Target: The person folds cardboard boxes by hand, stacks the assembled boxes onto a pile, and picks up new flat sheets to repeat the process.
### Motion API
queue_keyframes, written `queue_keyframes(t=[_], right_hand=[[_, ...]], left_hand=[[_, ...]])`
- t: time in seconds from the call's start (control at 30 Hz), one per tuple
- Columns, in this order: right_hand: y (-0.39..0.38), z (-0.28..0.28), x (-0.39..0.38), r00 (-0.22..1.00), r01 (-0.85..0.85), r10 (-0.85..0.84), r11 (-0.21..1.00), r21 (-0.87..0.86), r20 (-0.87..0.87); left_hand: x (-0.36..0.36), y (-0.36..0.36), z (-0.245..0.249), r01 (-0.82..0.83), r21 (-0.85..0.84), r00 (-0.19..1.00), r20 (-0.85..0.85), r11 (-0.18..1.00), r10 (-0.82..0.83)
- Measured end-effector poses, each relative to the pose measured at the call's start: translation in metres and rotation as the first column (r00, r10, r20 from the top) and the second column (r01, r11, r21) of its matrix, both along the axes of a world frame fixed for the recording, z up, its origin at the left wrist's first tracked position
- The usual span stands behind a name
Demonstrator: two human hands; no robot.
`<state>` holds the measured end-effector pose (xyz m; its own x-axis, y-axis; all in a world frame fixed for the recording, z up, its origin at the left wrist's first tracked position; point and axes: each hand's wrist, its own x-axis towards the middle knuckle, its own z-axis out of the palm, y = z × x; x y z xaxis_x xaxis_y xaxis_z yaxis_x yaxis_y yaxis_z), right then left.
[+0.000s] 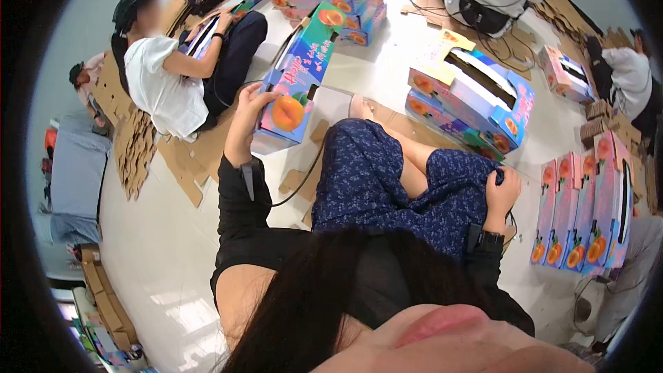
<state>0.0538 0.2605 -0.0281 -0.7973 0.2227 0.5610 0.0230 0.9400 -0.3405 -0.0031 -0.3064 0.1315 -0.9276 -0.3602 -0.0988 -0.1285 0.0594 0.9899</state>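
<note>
My left hand [247, 119] grips the near left end of a long blue, green and pink carton [297, 72] with a peach picture, the thumb on its printed face. The carton is tilted, its far end raised towards a stack of cartons. My right hand [503, 197] rests on the knee over the dark blue patterned skirt [442, 200], fingers loosely bent and apart, with no carton in it. A small dark patch shows by its fingertips; I cannot make out what it is.
Stacked cartons stand ahead [359, 0] and front right [476, 100]; several upright ones [577, 214] are at the right. A person in white [162, 72] sits at the left by flat cardboard [135, 148]. Others sit farther off. Cables [507, 52] lie on the floor.
</note>
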Motion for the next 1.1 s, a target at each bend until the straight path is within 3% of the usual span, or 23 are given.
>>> queue_keyframes(t=[0.07,0.13,0.27,0.33,0.4,0.47,0.5,0.53,0.6,0.67,0.7,0.8,0.83,0.97,1.07,1.1], right_hand=[[0.001,-0.003,0.001,1.0,0.017,-0.017,1.0,-0.008,-0.006],[0.001,-0.004,0.002,1.0,0.026,-0.027,0.999,-0.031,-0.015],[0.004,-0.008,0.006,0.999,0.039,-0.04,0.997,-0.067,-0.017],[0.003,-0.006,0.008,0.998,0.032,-0.037,0.995,-0.096,-0.041],[0.005,-0.01,0.008,0.997,0.026,-0.034,0.994,-0.105,-0.076],[0.005,-0.009,0.011,0.994,-0.002,-0.011,0.992,-0.124,-0.106],[0.004,-0.006,0.011,0.993,-0.025,0.008,0.99,-0.137,-0.12],[0.006,-0.003,0.012,0.99,-0.045,0.025,0.988,-0.148,-0.137],[0.008,-0.006,0.012,0.994,-0.021,0.007,0.991,-0.133,-0.105],[0.011,-0.013,0.013,0.999,0.006,0.002,0.985,-0.172,0.045],[0.009,-0.012,0.012,0.998,0.052,-0.056,0.989,-0.139,-0.023],[0.01,-0.007,0.015,0.998,-0.012,-0.005,0.963,-0.269,-0.062],[0.01,-0.008,0.015,0.998,-0.007,-0.008,0.969,-0.246,-0.057],[0.007,-0.007,0.013,0.999,-0.005,-0.002,0.981,-0.195,-0.033],[0.007,-0.009,0.01,1.0,0.008,-0.01,0.985,-0.174,-0.014],[0.008,-0.011,0.009,1.0,0.013,-0.014,0.986,-0.165,-0.006]], left_hand=[[-0.002,0.025,0.016,0.046,-0.294,0.999,-0.013,0.955,-0.052],[-0.013,0.045,0.022,0.045,-0.619,0.996,-0.031,0.784,-0.081],[-0.021,0.124,0.055,0.123,-0.655,0.878,-0.279,0.746,-0.39],[-0.019,0.172,0.072,0.255,-0.636,0.763,-0.33,0.728,-0.556],[-0.035,0.201,0.07,0.233,-0.781,0.609,-0.347,0.579,-0.713],[-0.051,0.228,0.062,0.327,-0.822,0.477,-0.282,0.466,-0.832],[-0.064,0.24,0.058,0.347,-0.86,0.344,-0.254,0.373,-0.904],[-0.076,0.253,0.059,0.317,-0.926,0.28,-0.115,0.205,-0.953],[-0.11,0.282,0.021,0.409,-0.896,0.036,-0.175,0.175,-0.984],[-0.108,0.314,0.008,0.461,-0.883,0.02,0.105,-0.084,-0.994],[-0.097,0.321,0.015,0.347,-0.921,0.08,0.217,-0.177,-0.973],[-0.107,0.325,0.015,0.342,-0.933,0.031,0.136,-0.117,-0.99],[-0.107,0.324,0.021,0.399,-0.895,0.067,0.243,-0.197,-0.968],[-0.106,0.309,0.011,0.404,-0.898,0.131,0.247,-0.176,-0.96],[-0.087,0.295,0.005,0.3,-0.953,0.294,0.067,0.026,-0.954],[-0.081,0.288,0.006,0.286,-0.957,0.354,0.064,0.043,-0.933]])
